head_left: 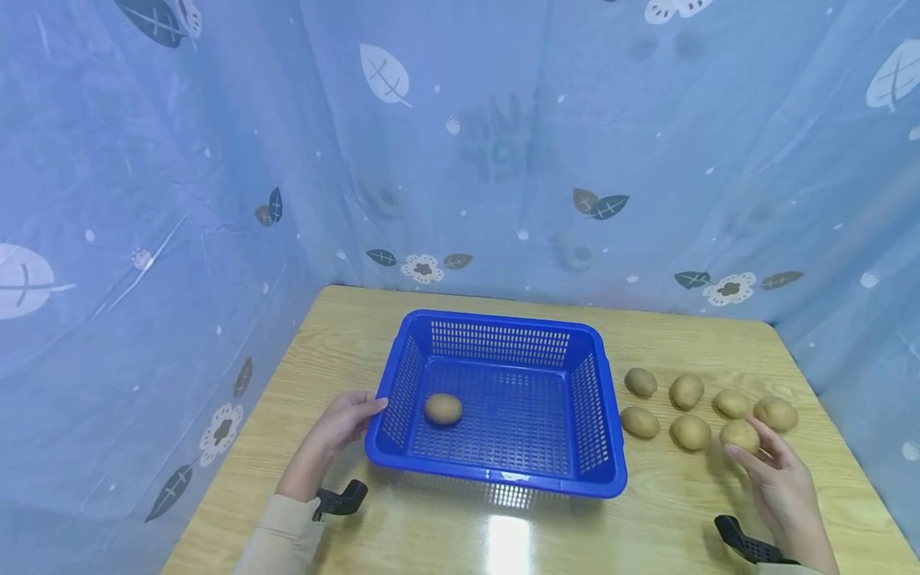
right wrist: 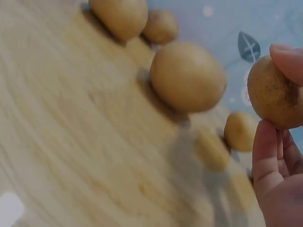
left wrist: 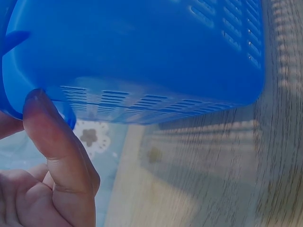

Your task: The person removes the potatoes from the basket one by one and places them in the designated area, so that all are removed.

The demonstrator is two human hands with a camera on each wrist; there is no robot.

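Observation:
My left hand [head_left: 343, 422] grips the left rim of a blue plastic basket [head_left: 496, 477], which has slotted walls. In the left wrist view a digit [left wrist: 59, 146] bends up against the rim at the basket's corner. One potato [head_left: 443, 409] lies inside the basket, toward its left wall. Off to the right, my right hand [head_left: 788, 487] pinches a brown potato [head_left: 740, 436] between thumb and fingers. The right wrist view shows this potato [right wrist: 270, 92] raised off the table, its skin dotted with dark specks.
Several loose potatoes lie in two rough rows right of the basket, among them a front one [head_left: 691, 432] and a far-right one [head_left: 776, 413]. The wooden table [head_left: 338, 343] meets a blue patterned curtain [head_left: 503, 200] at the back and sides.

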